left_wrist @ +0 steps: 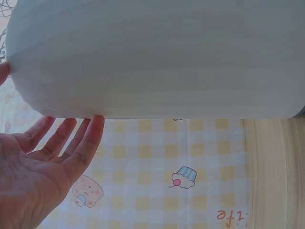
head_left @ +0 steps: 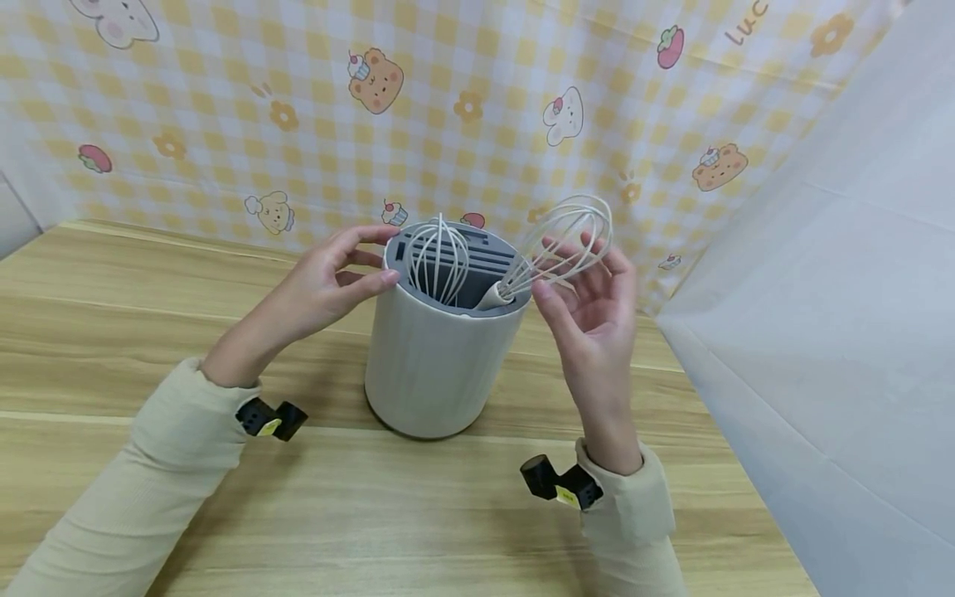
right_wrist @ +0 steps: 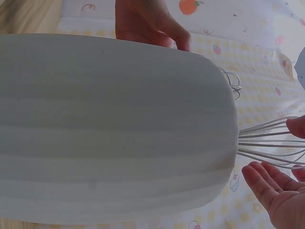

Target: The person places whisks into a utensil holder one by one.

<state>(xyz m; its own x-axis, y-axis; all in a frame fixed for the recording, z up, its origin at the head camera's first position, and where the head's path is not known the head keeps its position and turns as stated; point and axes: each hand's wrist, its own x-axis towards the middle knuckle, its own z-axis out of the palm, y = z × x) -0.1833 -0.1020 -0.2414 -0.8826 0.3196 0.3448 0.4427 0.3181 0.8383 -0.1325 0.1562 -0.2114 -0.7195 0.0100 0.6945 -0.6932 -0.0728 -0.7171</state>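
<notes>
A white, round utensil holder (head_left: 440, 373) with a grey slotted top stands upright on the wooden table. One wire whisk (head_left: 438, 257) rises from its left part, head up. A second, larger whisk (head_left: 567, 236) leans out to the right, its white handle partly inside the opening. My left hand (head_left: 321, 278) holds the holder's left side near the rim, thumb in front and fingertips (left_wrist: 95, 124) behind. My right hand (head_left: 597, 315) holds the larger whisk by its wires, with the thumb (right_wrist: 296, 126) on one side and fingers on the other. The whisk handle's lower end is hidden inside.
Behind the holder hangs a yellow checked cloth (head_left: 470, 149) with cartoon prints. A white sheet (head_left: 821, 274) borders the right side. The wooden table (head_left: 358, 514) extends in front of the holder. Each wrist carries a small black camera (head_left: 270, 419).
</notes>
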